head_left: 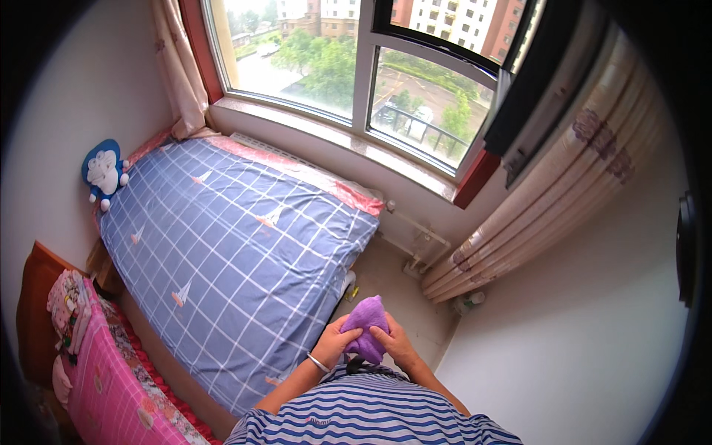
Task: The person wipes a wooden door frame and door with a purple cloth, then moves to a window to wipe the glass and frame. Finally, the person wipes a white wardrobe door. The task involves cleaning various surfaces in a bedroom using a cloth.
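A folded purple cloth [366, 325] is held between my two hands, close in front of my striped shirt. My left hand [332, 340] grips its left side, with the thumb pressed on top. On the other side, my right hand [396, 340] pinches the cloth in the same way, thumb on its face. The fingers beneath the cloth are hidden. Just beyond my left hand lies the near corner of a bed with a blue checked sheet [222, 239] printed with sailboats.
A window [289, 61] with a stone sill [334, 142] stands behind the bed. Long curtains [534, 194] hang at the right, near heating pipes [423, 233]. A blue-and-white plush toy [104, 173] leans at the wall. At lower left is a second bed with a pink cover [111, 367].
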{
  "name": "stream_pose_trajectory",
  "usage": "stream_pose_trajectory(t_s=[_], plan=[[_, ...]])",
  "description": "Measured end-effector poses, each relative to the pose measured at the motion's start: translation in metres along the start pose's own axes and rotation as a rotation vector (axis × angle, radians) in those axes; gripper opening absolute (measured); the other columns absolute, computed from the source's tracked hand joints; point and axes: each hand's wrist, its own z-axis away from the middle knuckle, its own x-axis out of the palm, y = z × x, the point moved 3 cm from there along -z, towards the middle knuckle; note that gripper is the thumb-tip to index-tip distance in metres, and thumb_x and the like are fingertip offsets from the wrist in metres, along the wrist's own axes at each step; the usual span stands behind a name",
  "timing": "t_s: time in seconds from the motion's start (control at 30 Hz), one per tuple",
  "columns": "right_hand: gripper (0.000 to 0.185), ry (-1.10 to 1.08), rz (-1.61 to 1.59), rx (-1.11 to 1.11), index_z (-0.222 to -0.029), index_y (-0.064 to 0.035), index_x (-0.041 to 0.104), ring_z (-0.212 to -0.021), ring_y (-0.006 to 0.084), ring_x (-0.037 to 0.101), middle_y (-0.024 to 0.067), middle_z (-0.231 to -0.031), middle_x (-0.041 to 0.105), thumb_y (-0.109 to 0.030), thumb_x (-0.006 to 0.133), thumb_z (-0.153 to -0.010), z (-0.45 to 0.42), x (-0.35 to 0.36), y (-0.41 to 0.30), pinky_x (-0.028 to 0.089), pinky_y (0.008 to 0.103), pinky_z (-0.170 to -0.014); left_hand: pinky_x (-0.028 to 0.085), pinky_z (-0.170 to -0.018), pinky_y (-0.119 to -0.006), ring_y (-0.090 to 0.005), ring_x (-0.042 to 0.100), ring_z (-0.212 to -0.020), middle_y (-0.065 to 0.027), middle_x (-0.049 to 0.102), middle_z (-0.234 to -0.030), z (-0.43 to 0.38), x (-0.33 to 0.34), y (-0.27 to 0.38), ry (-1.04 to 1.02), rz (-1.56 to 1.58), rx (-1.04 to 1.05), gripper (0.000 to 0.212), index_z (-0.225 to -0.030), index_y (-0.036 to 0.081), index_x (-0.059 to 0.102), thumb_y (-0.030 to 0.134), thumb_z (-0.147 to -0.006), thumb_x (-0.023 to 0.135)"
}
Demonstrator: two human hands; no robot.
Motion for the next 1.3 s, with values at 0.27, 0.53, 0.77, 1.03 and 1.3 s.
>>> stream_pose_trajectory(t_s=[0.27,0.53,0.77,1.03,1.3], plan=[[0.043,0.082,-0.059,-0.017,-0.126,-0.0013,0.052,-0.100,0.0161,0.058,0.0083,-0.110,0.062,-0.024,0.065,-0.092,-0.086,-0.006,-0.018,0.046,0.0298,-0.090,0.052,-0.085,-0.029,-0.0147,0.063,-0.096,-0.0090,0.064,-0.112,-0.073,-0.020,0.049,0.002,-0.002,-0.010,0.040,-0.129,0.000,0.052,0.007,-0.090,0.061],[0.035,0.069,0.113,-0.046,-0.118,-0.0012,0.055,-0.095,0.0178,0.060,0.0106,-0.102,0.064,-0.022,0.065,-0.092,-0.137,-0.025,-0.025,0.047,0.0309,-0.086,0.053,-0.087,-0.031,-0.0158,0.063,-0.097,-0.0094,0.063,-0.113,-0.111,-0.021,0.058,0.056,0.138,-0.025,0.042,-0.130,0.000,0.050,0.005,-0.090,0.061],[0.035,0.038,0.180,-0.102,-0.118,-0.0016,0.055,-0.093,0.0198,0.062,0.0121,-0.100,0.065,-0.024,0.064,-0.092,-0.158,-0.043,-0.035,0.048,0.0323,-0.084,0.052,-0.088,-0.031,-0.0157,0.063,-0.098,-0.0092,0.064,-0.113,-0.135,-0.013,0.065,0.071,0.174,0.021,0.042,-0.131,0.000,0.050,0.004,-0.090,0.061],[0.036,0.052,0.112,-0.057,-0.119,-0.0017,0.056,-0.092,0.0167,0.061,0.0091,-0.101,0.065,-0.025,0.063,-0.093,-0.160,-0.070,-0.023,0.048,0.0309,-0.084,0.051,-0.088,-0.029,-0.0150,0.062,-0.098,-0.0091,0.064,-0.113,-0.151,0.007,0.059,0.063,0.150,0.018,0.042,-0.130,-0.001,0.051,0.005,-0.090,0.062],[0.035,0.005,0.104,-0.033,-0.118,-0.0015,0.057,-0.093,0.0159,0.060,0.0087,-0.101,0.065,-0.026,0.063,-0.093,-0.166,-0.078,-0.017,0.048,0.0305,-0.085,0.052,-0.087,-0.029,-0.0155,0.063,-0.096,-0.0095,0.064,-0.112,-0.158,0.007,0.051,0.109,0.147,0.032,0.043,-0.130,-0.001,0.051,0.004,-0.089,0.062]])
